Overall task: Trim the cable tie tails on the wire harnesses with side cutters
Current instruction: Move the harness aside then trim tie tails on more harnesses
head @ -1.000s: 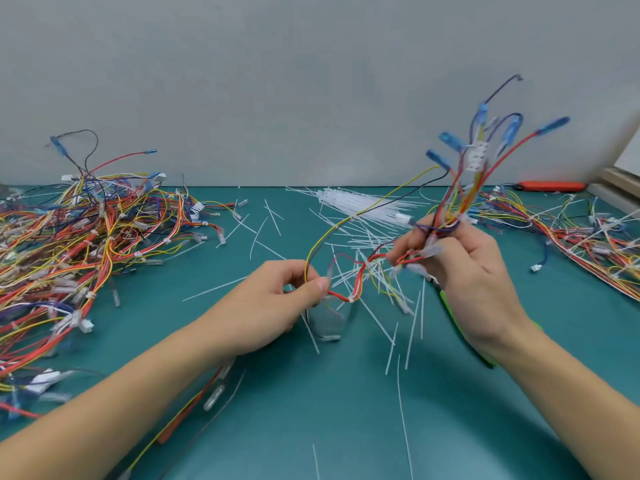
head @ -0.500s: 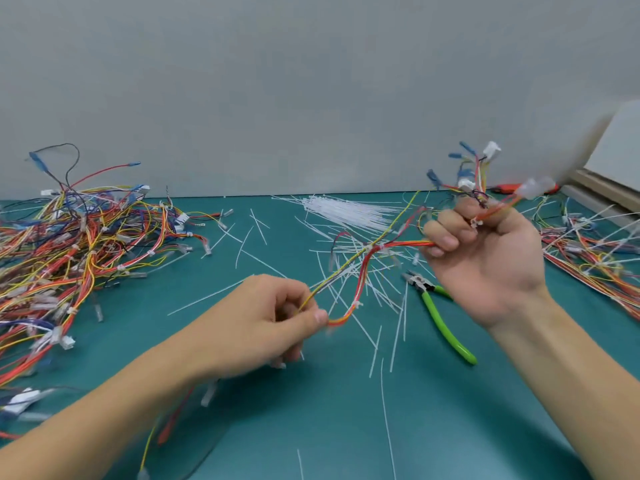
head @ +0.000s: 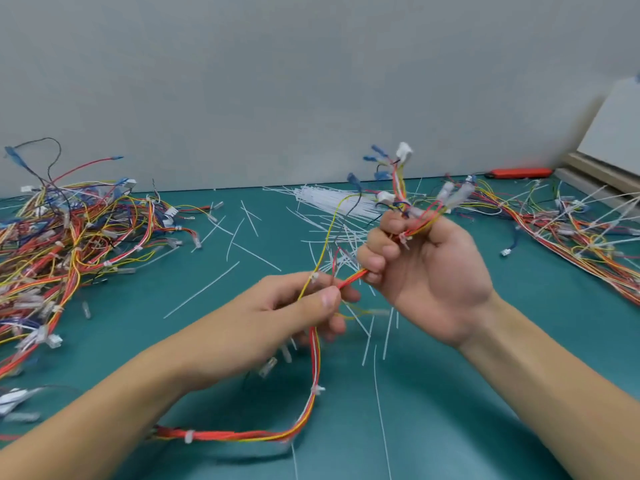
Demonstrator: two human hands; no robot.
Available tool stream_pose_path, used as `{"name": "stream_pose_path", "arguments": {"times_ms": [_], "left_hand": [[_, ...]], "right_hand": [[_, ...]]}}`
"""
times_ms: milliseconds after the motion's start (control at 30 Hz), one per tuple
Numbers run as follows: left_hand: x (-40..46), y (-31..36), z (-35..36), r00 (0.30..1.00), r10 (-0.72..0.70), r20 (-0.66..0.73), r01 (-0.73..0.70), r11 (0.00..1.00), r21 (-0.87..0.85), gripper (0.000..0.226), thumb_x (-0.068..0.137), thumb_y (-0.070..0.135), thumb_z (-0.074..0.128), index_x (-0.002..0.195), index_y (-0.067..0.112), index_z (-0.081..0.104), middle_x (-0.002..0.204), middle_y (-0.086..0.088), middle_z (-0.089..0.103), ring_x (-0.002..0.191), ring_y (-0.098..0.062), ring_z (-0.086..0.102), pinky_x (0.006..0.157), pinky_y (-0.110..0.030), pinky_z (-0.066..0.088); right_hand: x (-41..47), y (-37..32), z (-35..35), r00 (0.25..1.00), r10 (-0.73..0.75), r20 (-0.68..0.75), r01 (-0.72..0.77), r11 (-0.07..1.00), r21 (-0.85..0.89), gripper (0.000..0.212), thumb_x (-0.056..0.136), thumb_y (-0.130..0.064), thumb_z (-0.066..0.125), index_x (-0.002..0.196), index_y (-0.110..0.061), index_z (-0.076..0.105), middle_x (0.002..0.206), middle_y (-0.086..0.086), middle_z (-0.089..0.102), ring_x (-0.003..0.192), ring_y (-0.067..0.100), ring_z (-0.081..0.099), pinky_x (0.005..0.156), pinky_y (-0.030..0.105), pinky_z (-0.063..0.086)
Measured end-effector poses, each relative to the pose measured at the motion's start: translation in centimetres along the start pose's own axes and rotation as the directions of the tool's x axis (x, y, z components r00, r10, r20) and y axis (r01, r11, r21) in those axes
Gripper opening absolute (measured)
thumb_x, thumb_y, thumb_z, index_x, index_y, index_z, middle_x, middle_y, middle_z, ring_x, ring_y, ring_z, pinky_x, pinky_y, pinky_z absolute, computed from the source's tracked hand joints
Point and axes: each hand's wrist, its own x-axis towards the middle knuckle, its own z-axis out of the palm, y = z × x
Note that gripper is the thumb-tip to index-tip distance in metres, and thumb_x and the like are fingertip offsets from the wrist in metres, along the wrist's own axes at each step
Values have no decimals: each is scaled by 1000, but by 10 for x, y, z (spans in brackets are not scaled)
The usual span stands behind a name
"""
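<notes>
We've got both hands' fingers (head: 372, 261) clamped round one harness (head: 313, 362); bare worktop (head: 433, 410) just below them, wire piles (head: 69, 230) well off left.

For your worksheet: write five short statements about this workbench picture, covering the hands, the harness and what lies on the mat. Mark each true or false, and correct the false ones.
1. Both hands grip the same wire harness. True: the left hand pinches it and the right hand holds its connector end.
2. The right hand holds side cutters. False: it grips only wires and connectors; no cutters show in this picture.
3. White cable ties lie on the green mat beyond the hands. True.
4. The only pile of harnesses is on the left. False: one pile is on the left, another on the right.
5. The held harness lies flat on the mat. False: its upper part is lifted between the hands.
</notes>
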Motion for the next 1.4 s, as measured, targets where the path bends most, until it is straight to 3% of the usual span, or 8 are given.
{"name": "stream_pose_path", "arguments": {"times_ms": [200, 367, 533, 733, 900, 1067, 1133, 1400], "left_hand": [[-1, 1, 1, 999, 33, -3, -33, 999, 26, 37, 101, 49, 47, 90, 23, 70, 62, -3, 66, 53, -17, 58, 54, -28, 48], [-3, 13, -6, 960, 175, -217, -135, 973, 189, 32, 100, 49, 43, 88, 29, 65, 55, 2, 56, 54, -14, 49, 51, -23, 44], [-25, 59, -48, 771, 429, -470, -284, 893, 349, 29, 105, 43, 43, 88, 29, 63, 52, 0, 50, 52, -23, 64, 47, -30, 51], [-55, 107, -114, 522, 413, -747, -338, 904, 263, 29, 110, 35, 42, 91, 23, 61, 55, 4, 33, 32, -15, 25, 34, -20, 22], [-66, 94, -197, 540, 342, -769, -21, 919, 394, 30, 103, 42, 48, 85, 27, 66, 54, 5, 42, 36, -13, 31, 33, -19, 26], [-71, -8, -250, 636, 29, -771, 714, 355, 603, 42, 111, 40, 35, 110, 12, 66, 96, -22, 70, 77, -32, 64, 72, -43, 55], [-89, -52, -246, 573, -59, -818, 812, 180, 556, 43, 111, 42, 29, 122, 14, 59, 117, -23, 69, 100, -38, 67, 90, -51, 55], [-91, -92, -267, 496, -133, -858, 868, 78, 490, 70, 103, 65, 16, 131, 15, 56, 138, -23, 62, 120, -44, 62, 103, -58, 50]], "right_hand": [[6, 10, -8, 990, 139, -17, -140, 980, -144, 20, 89, -25, 51, 98, -11, 63, 94, 18, 75, 93, 35, 73, 76, 35, 59], [10, 8, -16, 991, 118, -65, -131, 958, -254, 42, 100, -41, 50, 108, -8, 75, 117, 27, 72, 108, 38, 72, 80, 38, 62], [7, 7, -20, 991, 106, -85, -131, 916, -379, 36, 86, -42, 71, 105, -13, 80, 116, 27, 73, 110, 39, 72, 81, 39, 62], [7, 14, -25, 991, 73, -115, -120, 872, -474, 36, 79, -35, 80, 103, -8, 79, 101, 25, 74, 86, 33, 71, 72, 36, 61], [9, 20, -26, 990, 81, -113, -125, 872, -472, 30, 81, -26, 73, 102, -6, 78, 97, 27, 73, 80, 33, 70, 70, 36, 62], [6, 25, -22, 984, 148, -100, -179, 823, -539, 33, 77, -27, 74, 103, -7, 78, 99, 28, 73, 81, 33, 71, 72, 36, 63], [5, 24, -21, 984, 153, -95, -180, 818, -546, 31, 78, -27, 74, 102, -9, 79, 100, 28, 73, 82, 33, 71, 72, 35, 62], [10, 24, -24, 990, 55, -131, -120, 819, -561, 16, 101, -7, 61, 101, -6, 77, 93, 22, 75, 78, 29, 71, 71, 35, 62]]}}
